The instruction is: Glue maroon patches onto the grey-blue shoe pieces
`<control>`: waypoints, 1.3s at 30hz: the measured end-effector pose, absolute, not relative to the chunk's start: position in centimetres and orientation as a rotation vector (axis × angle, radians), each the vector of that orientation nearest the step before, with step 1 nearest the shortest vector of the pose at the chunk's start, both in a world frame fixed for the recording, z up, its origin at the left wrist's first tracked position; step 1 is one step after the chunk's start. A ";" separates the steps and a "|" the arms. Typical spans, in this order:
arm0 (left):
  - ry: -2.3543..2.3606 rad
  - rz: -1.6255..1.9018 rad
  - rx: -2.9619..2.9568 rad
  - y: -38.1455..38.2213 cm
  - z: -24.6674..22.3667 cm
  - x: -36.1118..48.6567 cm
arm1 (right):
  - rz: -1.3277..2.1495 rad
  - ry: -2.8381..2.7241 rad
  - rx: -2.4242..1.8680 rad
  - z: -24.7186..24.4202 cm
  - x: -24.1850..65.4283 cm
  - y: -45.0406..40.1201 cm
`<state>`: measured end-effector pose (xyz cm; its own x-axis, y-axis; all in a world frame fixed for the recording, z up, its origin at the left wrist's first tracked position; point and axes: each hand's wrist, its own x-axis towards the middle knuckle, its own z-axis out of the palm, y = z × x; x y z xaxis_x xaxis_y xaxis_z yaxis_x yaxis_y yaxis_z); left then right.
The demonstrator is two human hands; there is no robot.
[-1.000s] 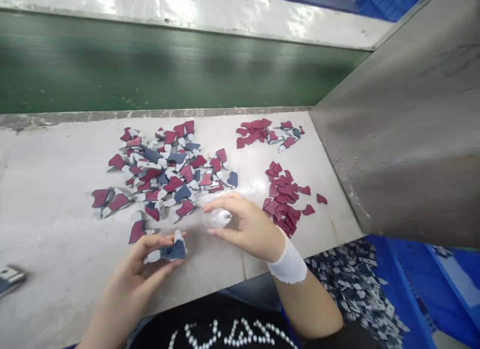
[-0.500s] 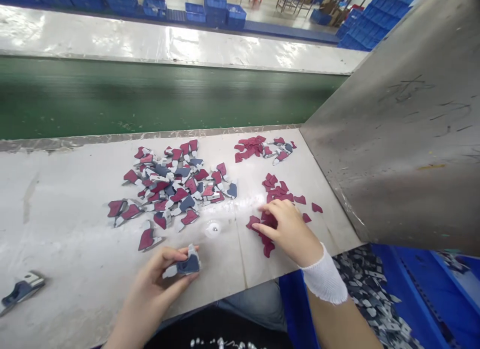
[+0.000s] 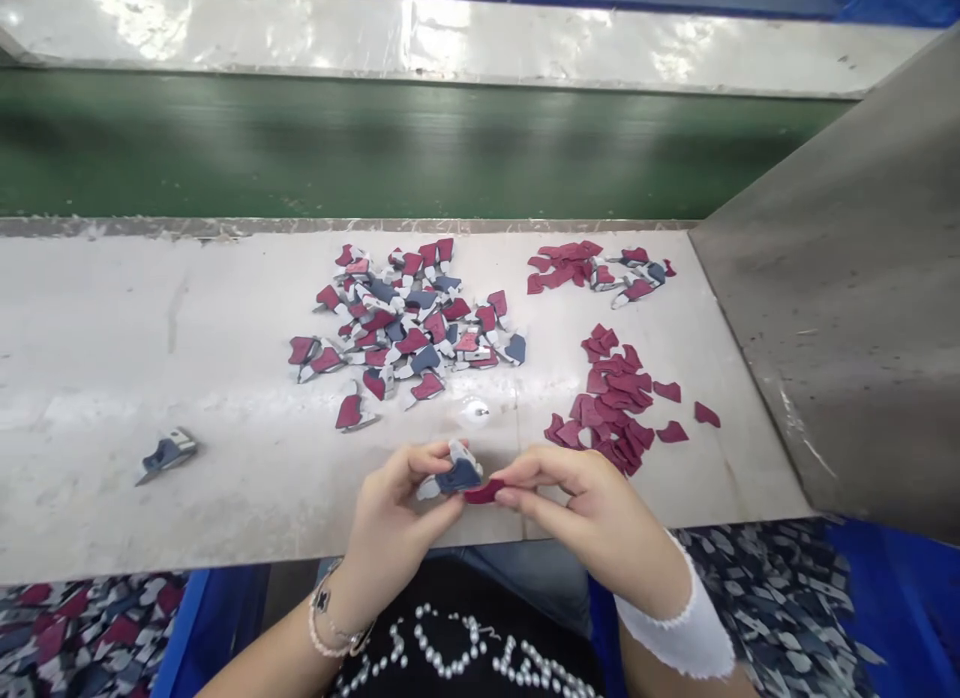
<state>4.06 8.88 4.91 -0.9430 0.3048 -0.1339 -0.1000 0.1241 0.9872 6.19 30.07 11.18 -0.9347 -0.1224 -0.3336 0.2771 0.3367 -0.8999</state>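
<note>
My left hand is closed on a small grey and dark-blue plastic part, holding it over the near edge of the white worktop. Between the thumb and fingers of my right hand is a thin maroon piece, its left end against or just beside the grey-blue part; I cannot tell whether they touch. Beyond my right hand lies a heap of loose maroon pieces. A larger pile of grey parts, many faced in maroon and some in dark blue, spreads beyond my left hand.
One grey-blue part lies alone at the left. More maroon pieces sit at the back right beside a few grey parts. A metal panel bounds the right side. Blue bins of parts stand below the worktop. A green belt runs behind.
My right hand has left the maroon heap with one piece and moved left to the grey-blue part in my left hand. The camera view has tilted down.
</note>
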 end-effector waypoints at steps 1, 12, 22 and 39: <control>2.147 1.888 0.242 9.0 4.8 4.1 | -1.665 2.237 0.161 11.1 6.2 29.5; 2.386 1.740 0.508 8.4 5.5 3.8 | -1.765 2.098 0.324 10.3 5.3 28.8; 2.448 1.678 0.544 8.2 5.6 3.7 | -1.706 2.158 0.317 10.3 4.9 28.4; 2.219 1.795 0.622 7.2 6.8 3.8 | -1.618 2.205 0.005 11.7 5.2 28.4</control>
